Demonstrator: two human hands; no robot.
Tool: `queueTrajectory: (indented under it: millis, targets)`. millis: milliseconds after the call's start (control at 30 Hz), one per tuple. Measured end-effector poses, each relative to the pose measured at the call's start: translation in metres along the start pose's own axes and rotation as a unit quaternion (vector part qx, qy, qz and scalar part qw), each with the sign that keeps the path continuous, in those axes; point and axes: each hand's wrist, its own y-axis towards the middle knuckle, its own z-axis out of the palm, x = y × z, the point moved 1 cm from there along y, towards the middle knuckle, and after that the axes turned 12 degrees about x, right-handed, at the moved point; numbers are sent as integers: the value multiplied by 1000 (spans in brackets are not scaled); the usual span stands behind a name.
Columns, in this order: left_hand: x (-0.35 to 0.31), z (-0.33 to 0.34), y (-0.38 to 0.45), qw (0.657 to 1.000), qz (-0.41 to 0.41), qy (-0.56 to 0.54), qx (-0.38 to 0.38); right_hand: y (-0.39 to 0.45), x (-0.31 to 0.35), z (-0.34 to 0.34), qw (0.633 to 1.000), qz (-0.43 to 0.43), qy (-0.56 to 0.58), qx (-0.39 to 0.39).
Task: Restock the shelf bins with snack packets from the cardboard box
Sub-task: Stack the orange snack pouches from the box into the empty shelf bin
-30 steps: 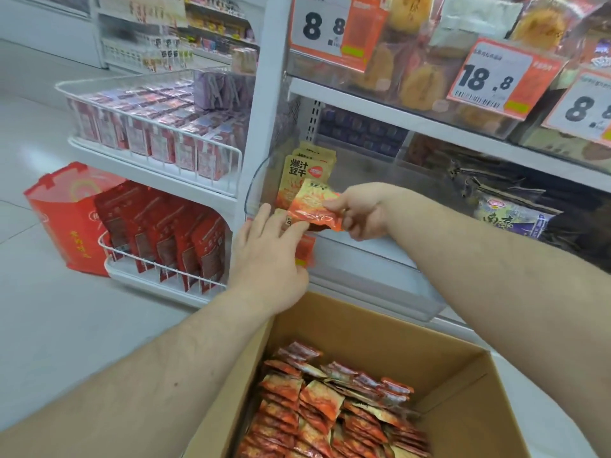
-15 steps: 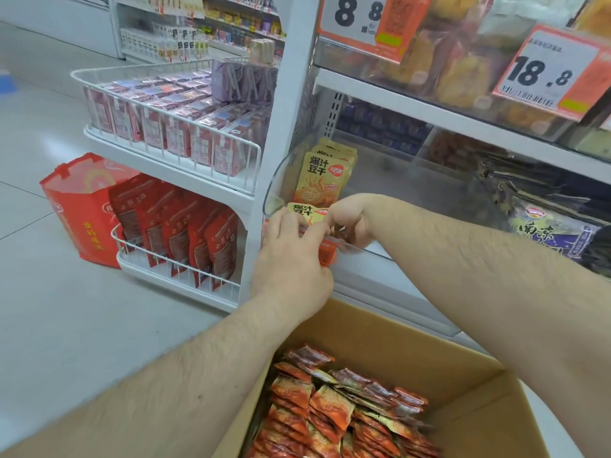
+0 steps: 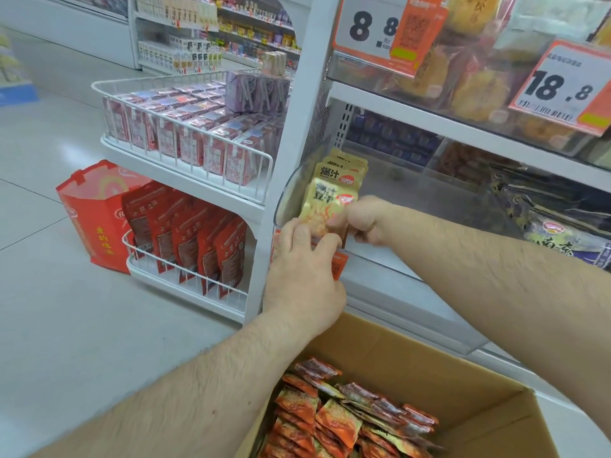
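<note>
— Where is the snack packet?
— The yellow snack packet (image 3: pixel 325 206) stands upright at the left end of the clear shelf bin (image 3: pixel 406 276), in front of a row of like packets (image 3: pixel 344 166). Both hands are on it and close together: the right hand (image 3: pixel 365 221) pinches its right edge, the left hand (image 3: pixel 302 266) has fingers curled at its lower left corner, over the bin's front lip.
— And the supply?
— The cardboard box (image 3: pixel 463 385) sits open below the bin, with orange-red packets (image 3: pixel 337 421) heaped in it.
— Around that?
— An orange tag (image 3: pixel 339 266) hangs just under the left hand. Price signs (image 3: pixel 373 26) hang on the shelf above. To the left, white wire baskets (image 3: pixel 185 137) hold red pouches; a red bag (image 3: pixel 92 213) stands on the floor (image 3: pixel 66 325).
</note>
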Motion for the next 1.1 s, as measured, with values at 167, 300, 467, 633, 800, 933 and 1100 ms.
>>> queueTrajectory:
  millis: [167, 300, 467, 633, 800, 933, 1100]
  targets:
    - [2, 3, 1, 1000, 8, -8, -13, 15, -2, 0, 985, -123, 7, -117]
    - [3, 5, 1, 1000, 11, -2, -15, 23, -7, 11, 976, -102, -62, -182]
    - [2, 4, 0, 1000, 11, -3, -12, 21, -8, 14, 992, -47, -53, -107]
    - [2, 3, 0, 1000, 16, 8, -11, 14, -9, 12, 996, -30, -39, -72]
    - [1, 2, -1, 1000, 9, -3, -5, 16, -10, 12, 996, -28, -44, -67]
    - [0, 3, -1, 1000, 9, -4, -5, 16, -10, 7, 989, -37, -112, -85]
    - [0, 3, -1, 1000, 8, -5, -8, 17, -8, 8, 984, -47, -137, -102]
